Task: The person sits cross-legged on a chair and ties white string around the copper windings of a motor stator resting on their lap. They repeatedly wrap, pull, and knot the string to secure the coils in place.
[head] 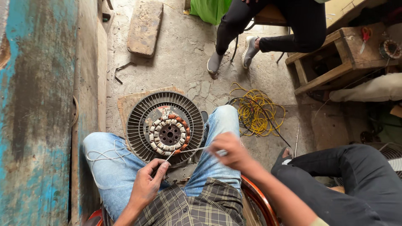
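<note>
I see the motor stator (169,134) lying flat in the middle of a round grey fan grille (142,113), which rests between my knees in blue jeans. The stator is a ring of wound coils around a dark hub with small holes; most coils are wrapped in pale off-white tape, while those on the side away from me and to the right show bare orange copper. Just on my side of the stator, my left hand (147,184) has its grip pinched tight on a thin white cord (184,150). My right hand (228,151), right of the stator, is blurred, its grip closed around the same cord. Further right of the grille, yellow wire (257,111) lies tangled on the floor.
</note>
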